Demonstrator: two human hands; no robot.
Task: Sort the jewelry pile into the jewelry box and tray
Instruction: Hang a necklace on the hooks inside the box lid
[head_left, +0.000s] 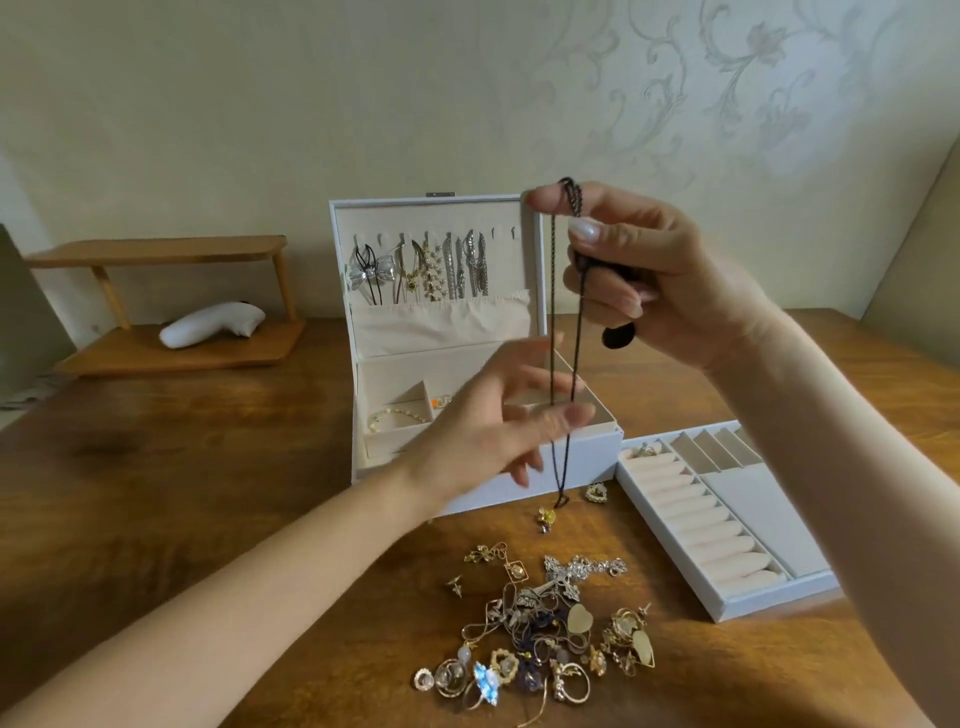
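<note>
Upper centre, the right hand (644, 280) pinches a dark necklace (552, 312); the left hand (493, 431), fingers spread, touches its strands before the open box (584, 457), above the pile (545, 639).

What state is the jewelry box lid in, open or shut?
Open. The lid stands upright behind the box base, its inner hooks hung with necklaces, and the compartments below are exposed.

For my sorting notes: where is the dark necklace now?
Head view, right of centre: the dark necklace hangs from the right hand, before the open jewelry box, above the jewelry pile.
</note>
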